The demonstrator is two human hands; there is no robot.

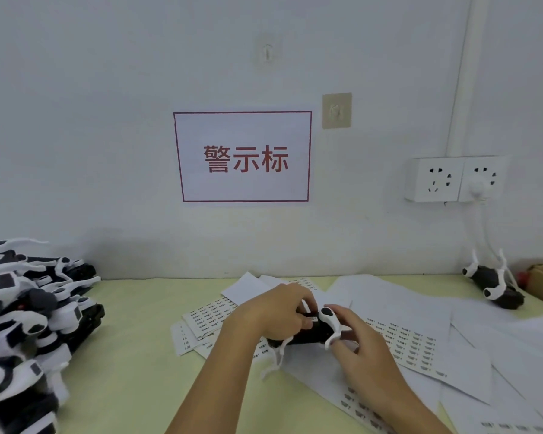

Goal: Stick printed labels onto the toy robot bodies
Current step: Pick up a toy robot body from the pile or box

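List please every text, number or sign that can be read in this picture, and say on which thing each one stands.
"警示标": red characters inside a red frame, on the white paper sign on the wall.
Label sheets on the table: rows of small print, too small to read.
Small label on the toy robot body held in the left hand and right hand: dark print, too blurred to read.
Nothing else is legible.
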